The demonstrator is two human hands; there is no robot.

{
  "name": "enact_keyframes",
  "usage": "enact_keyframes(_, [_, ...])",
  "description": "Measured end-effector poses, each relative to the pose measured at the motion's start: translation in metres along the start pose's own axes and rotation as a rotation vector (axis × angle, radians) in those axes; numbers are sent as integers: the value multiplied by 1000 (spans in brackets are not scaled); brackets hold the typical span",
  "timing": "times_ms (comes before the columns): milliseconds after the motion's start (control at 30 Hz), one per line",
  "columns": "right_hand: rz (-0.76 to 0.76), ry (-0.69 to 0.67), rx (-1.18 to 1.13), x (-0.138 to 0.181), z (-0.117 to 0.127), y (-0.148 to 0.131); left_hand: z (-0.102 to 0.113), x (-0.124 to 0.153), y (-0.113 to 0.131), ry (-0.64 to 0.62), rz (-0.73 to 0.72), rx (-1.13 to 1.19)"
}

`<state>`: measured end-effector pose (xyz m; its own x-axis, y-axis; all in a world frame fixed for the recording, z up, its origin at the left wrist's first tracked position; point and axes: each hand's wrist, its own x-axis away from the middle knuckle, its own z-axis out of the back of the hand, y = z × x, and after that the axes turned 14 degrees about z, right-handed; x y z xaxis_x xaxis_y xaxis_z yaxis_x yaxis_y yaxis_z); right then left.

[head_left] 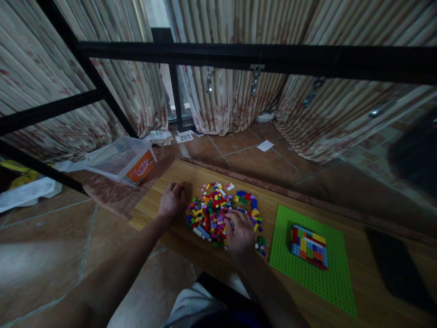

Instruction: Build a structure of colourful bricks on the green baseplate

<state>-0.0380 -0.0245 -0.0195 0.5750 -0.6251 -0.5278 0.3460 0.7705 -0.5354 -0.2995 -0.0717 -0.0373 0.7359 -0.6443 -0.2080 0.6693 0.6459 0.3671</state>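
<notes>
A pile of small toy building bricks [208,212] in many colours is spread over a wooden bench [184,175]. My right hand [240,230] is at the right side of the pile, its fingers curled and closed down among the bricks. What its fingertips grip is too small and too covered to make out. Left of the pile, my left hand [172,199] rests on the wood in a loose fist, and nothing shows in it. A green baseplate [287,218] lies to the right, bearing a flat block of joined multicoloured bricks [309,247].
A dark flat object [398,266] lies at the bench's right end. Past the left end stands a clear plastic bin [118,159] with an orange label. Behind the bench are a black metal frame [218,54], striped curtains [232,100] and papers [265,146] on the tiled floor.
</notes>
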Motion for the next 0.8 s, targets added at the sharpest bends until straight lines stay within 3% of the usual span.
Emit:
enact_keyframes(233, [-422, 95, -428, 14, 35, 0, 0, -1, -1, 1, -13, -12])
enact_keyframes(467, [-635, 284, -639, 19, 44, 4, 3, -1, 2, 2, -11, -20])
enact_keyframes(567, [-783, 375, -852, 20, 45, 5, 4, -1, 2, 1, -6, -22])
enact_keyframes(667, [-895, 401, -1133, 19, 50, 2, 4, -1, 2, -4, -3, -25])
enact_keyframes(800, [-932, 395, -1357, 18, 59, 0, 5, -1, 3, -10, 2, -25])
